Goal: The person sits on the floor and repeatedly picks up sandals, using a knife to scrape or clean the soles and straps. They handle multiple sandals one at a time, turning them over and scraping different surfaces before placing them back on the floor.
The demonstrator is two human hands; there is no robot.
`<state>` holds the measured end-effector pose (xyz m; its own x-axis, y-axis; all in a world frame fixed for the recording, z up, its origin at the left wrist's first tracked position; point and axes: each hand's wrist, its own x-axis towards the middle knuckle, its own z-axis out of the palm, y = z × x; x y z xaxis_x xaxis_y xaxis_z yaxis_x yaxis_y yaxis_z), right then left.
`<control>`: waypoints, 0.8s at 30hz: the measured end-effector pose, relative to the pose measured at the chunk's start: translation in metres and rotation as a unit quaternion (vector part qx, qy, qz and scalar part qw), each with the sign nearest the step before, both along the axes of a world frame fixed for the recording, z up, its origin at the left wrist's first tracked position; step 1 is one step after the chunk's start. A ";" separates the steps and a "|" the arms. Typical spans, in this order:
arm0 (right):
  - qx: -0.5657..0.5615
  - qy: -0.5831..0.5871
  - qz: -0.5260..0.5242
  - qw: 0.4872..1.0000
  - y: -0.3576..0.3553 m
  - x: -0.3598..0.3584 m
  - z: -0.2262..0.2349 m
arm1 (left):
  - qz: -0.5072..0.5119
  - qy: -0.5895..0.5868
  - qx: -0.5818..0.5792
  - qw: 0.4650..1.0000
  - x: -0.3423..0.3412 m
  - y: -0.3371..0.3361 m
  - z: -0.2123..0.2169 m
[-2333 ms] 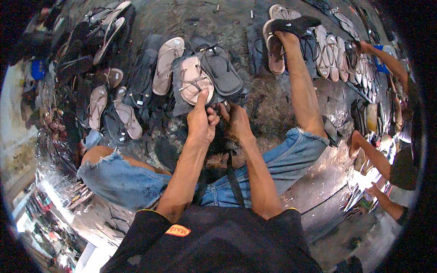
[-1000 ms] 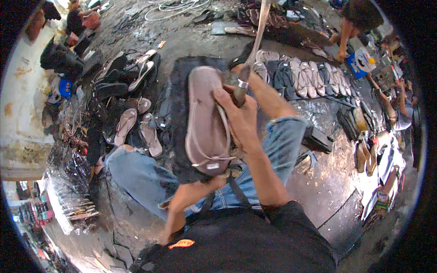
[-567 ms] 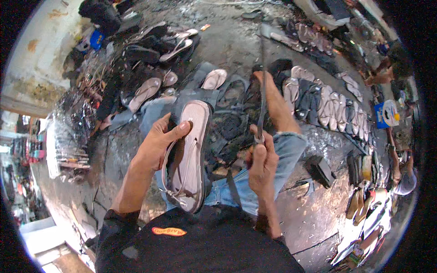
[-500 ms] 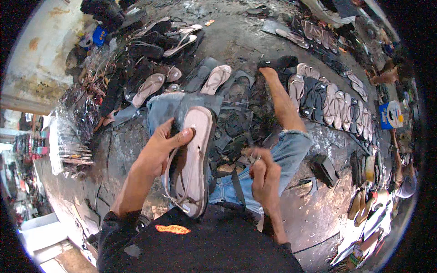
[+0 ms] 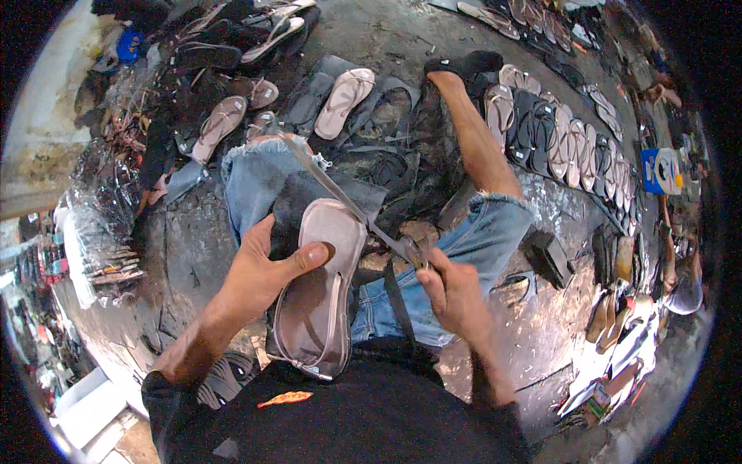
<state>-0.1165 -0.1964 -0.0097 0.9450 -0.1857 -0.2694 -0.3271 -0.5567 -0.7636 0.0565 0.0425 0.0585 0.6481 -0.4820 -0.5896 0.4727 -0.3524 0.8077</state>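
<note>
My left hand (image 5: 267,271) grips a pale pinkish-beige sandal (image 5: 332,224) by its side, thumb pressed on the footbed. A thin strap loops over the part nearest my body. Beneath the sandal, dark sheet material (image 5: 297,203) lies over my left thigh. My right hand (image 5: 456,290) is closed round a small metallic-looking tool (image 5: 415,252), whose kind I cannot make out. From it a long narrow grey strip (image 5: 328,183) runs up and left past the sandal's far end, over my left knee. Whether the strip is part of the tool or held by it is unclear.
Several finished-looking sandals (image 5: 568,143) stand in rows at the right. Dark soles and a pale sandal (image 5: 345,103) lie ahead between my legs. A sandal pile (image 5: 270,39) is at far left, plastic-wrapped goods (image 5: 108,224) at left. A dark block (image 5: 547,259) sits by my right knee.
The grey strip now shows between my right hand and left knee. The sandal has shifted slightly down and left, still in my left hand. My view has tilted downward a little.
</note>
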 end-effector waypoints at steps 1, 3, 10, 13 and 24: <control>0.003 0.004 0.040 0.999 -0.009 0.019 0.010 | 0.017 -0.016 -0.001 1.000 -0.001 0.005 -0.009; 0.018 0.020 0.101 0.995 -0.022 0.048 0.023 | 0.006 -0.005 0.003 1.000 0.005 0.002 -0.005; 0.068 0.006 0.235 0.970 -0.035 0.125 0.042 | -0.056 -0.041 0.048 0.996 0.011 0.001 -0.016; 0.144 -0.009 0.167 0.975 -0.041 0.116 0.051 | 0.093 0.103 -0.078 0.987 0.040 0.008 -0.004; 0.155 -0.235 -0.235 0.930 0.033 0.101 -0.018 | 0.375 -0.042 -0.312 0.872 0.028 -0.132 -0.035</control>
<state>-0.0156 -0.1638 -0.0282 0.8057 -0.5907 0.0434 -0.0678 -0.1649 -0.9840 0.0850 -0.0893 0.0239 0.9472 -0.1149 -0.2995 0.3116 0.5505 0.7745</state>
